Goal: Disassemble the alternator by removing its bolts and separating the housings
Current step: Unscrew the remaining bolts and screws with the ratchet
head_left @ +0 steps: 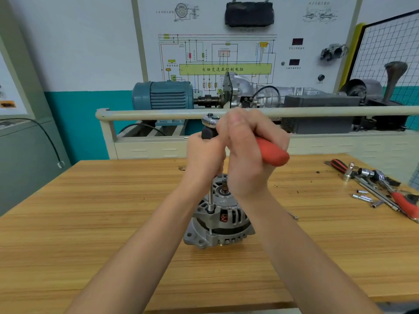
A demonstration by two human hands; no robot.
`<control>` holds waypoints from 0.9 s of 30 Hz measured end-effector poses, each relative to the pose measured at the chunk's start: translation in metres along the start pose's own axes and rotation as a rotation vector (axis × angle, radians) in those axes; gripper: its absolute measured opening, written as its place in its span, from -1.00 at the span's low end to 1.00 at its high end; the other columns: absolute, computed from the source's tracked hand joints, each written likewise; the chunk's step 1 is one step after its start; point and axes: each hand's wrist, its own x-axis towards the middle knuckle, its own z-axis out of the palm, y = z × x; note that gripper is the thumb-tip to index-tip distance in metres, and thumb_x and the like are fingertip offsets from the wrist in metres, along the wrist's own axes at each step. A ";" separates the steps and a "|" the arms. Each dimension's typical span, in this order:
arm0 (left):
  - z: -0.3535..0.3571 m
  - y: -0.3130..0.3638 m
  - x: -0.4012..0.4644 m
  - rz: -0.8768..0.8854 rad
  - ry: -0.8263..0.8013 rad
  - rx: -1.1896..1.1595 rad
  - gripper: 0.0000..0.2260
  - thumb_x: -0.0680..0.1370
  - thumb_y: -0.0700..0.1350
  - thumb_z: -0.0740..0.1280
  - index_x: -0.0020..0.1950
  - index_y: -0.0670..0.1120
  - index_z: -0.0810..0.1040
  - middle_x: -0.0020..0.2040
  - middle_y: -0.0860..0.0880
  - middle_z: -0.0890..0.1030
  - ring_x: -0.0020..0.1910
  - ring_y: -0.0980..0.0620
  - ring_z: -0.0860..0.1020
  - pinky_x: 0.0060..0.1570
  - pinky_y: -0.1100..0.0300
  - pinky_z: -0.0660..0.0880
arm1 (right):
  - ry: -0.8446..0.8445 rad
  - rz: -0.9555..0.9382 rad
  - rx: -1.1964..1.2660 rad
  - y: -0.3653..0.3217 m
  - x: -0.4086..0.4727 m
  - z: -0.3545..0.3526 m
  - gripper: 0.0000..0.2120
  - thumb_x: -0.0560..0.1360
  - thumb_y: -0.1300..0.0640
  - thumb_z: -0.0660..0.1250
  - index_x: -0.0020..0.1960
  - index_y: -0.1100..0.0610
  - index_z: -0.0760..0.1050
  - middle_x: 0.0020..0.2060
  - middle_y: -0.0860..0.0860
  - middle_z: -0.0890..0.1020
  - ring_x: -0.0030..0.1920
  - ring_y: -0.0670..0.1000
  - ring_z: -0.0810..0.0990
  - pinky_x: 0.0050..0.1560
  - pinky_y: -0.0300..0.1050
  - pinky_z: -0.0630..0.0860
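Above the alternator (218, 219), both hands grip a red-handled ratchet (271, 152).

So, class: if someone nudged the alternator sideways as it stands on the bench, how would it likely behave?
Probably heavy: the alternator looks like cast metal with copper windings. It stands on end, so a hard push might tip it, and its round body could then roll.

Wood table (90, 223) in front. Behind: white wall w/ teal lower band (90, 123), training board w/ wiring diagram (217, 55), blue motor (163, 95), wire grid panel (390, 46) at right.
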 end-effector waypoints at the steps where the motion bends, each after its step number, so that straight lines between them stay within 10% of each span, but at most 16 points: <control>1: -0.003 -0.001 0.000 -0.017 -0.007 -0.003 -0.77 0.53 -0.20 0.26 -0.31 -0.12 0.34 -0.47 -0.12 0.28 -0.48 0.00 0.28 -0.54 0.22 0.29 | 0.019 0.029 0.039 0.000 0.003 -0.002 -0.69 0.43 0.22 0.23 -0.47 0.01 0.37 -0.54 -0.10 0.34 -0.51 -0.05 0.26 -0.38 -0.11 0.19; 8: -0.026 0.006 0.008 -0.037 -0.435 -0.109 -0.67 0.43 -0.31 0.35 -0.48 -0.07 0.36 -0.58 -0.02 0.31 -0.62 0.04 0.25 -0.51 0.26 0.25 | 0.317 0.642 0.908 0.018 0.034 -0.043 -0.57 0.44 0.22 0.12 -0.60 0.09 0.23 -0.69 -0.04 0.21 -0.64 -0.06 0.15 -0.54 -0.20 0.19; 13: -0.019 0.008 0.010 -0.148 -0.585 -0.221 -0.62 0.44 -0.22 0.28 -0.55 -0.03 0.26 -0.65 0.06 0.19 -0.71 0.15 0.12 -0.61 0.37 0.08 | 0.521 0.762 1.097 0.032 0.039 -0.049 -0.58 0.44 0.22 0.14 -0.58 0.10 0.19 -0.69 -0.04 0.17 -0.67 -0.06 0.13 -0.56 -0.22 0.11; 24: -0.002 0.001 0.002 0.016 0.100 -0.024 -0.64 0.42 -0.24 0.33 -0.46 -0.03 0.22 -0.59 0.05 0.21 -0.60 0.09 0.14 -0.59 0.34 0.11 | 0.050 0.099 0.218 0.003 0.002 -0.010 -0.67 0.41 0.25 0.19 -0.46 -0.04 0.28 -0.57 -0.04 0.30 -0.49 -0.06 0.26 -0.37 -0.04 0.18; 27: -0.006 0.000 0.001 0.031 0.095 -0.036 -0.64 0.42 -0.30 0.31 -0.46 -0.04 0.22 -0.58 0.02 0.22 -0.60 0.07 0.14 -0.57 0.32 0.12 | 0.021 0.135 0.336 0.005 0.007 -0.012 -0.64 0.41 0.27 0.18 -0.49 -0.01 0.25 -0.60 -0.07 0.30 -0.53 -0.07 0.25 -0.40 -0.09 0.18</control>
